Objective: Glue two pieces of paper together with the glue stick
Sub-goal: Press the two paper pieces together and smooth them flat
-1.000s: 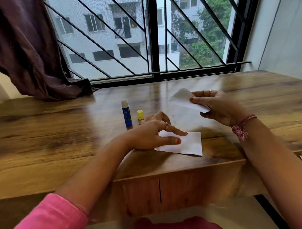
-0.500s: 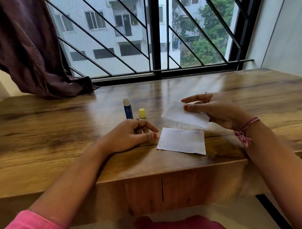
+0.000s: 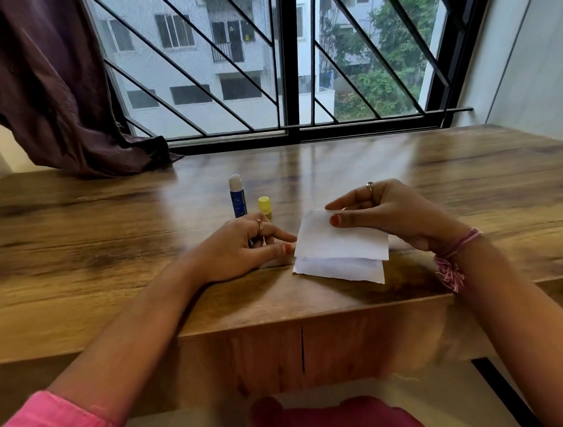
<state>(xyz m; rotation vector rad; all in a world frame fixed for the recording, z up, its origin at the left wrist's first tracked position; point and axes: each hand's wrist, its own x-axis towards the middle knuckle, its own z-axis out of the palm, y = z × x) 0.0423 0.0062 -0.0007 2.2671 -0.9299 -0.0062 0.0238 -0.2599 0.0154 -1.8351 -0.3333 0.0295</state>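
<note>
White upper paper (image 3: 341, 237) pinched by right hand (image 3: 392, 214) | left hand (image 3: 240, 248) loosely curled, resting on table (image 3: 81, 238)

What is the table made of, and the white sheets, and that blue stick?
The table looks like wood or a wood-look laminate: brown grain streaks under a glossy sheen.
The white sheets, upper and lower, look like thin matte paper; the held one bends.
The glue stick is probably smooth plastic, blue with a whitish tip.
</note>
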